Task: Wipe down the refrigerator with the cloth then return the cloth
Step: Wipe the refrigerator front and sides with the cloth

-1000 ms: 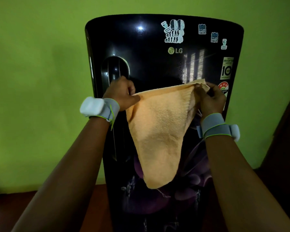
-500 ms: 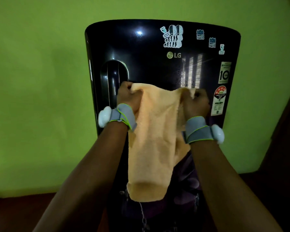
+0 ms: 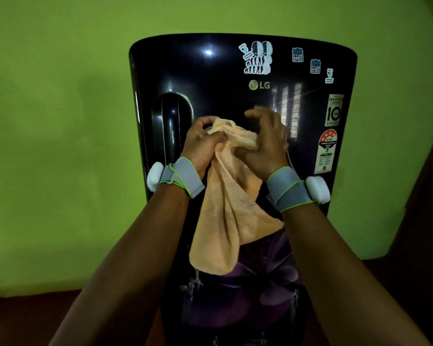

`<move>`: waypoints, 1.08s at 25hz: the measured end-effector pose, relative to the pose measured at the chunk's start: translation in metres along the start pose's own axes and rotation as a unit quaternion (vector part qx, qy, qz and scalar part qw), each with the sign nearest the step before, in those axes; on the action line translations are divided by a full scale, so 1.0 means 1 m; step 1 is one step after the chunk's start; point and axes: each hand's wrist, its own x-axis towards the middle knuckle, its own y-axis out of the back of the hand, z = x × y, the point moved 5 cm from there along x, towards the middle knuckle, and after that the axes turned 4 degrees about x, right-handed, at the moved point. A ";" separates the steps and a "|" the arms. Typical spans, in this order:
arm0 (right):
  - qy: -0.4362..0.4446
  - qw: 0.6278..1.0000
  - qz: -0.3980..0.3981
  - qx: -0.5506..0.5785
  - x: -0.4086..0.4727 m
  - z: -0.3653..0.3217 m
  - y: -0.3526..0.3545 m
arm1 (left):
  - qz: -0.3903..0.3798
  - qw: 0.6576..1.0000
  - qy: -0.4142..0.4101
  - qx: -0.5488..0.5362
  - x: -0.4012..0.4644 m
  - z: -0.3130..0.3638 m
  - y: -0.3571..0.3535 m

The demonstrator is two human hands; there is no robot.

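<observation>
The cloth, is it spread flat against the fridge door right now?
No, the cloth is bunched up between the left hand and right hand, hanging loose in front of the refrigerator.

The peach terry cloth [image 3: 225,216] is bunched at its top in front of me and hangs down in loose folds, a thread dangling from its lower edge. Behind it the refrigerator [image 3: 210,96] stands upright against the green wall, glossy black, door closed, with stickers, an LG logo and a purple flower print.
</observation>
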 end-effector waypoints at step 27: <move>0.062 0.980 -0.167 0.092 -0.039 0.013 -0.010 | 0.031 0.959 0.053 0.277 -0.004 -0.034 0.005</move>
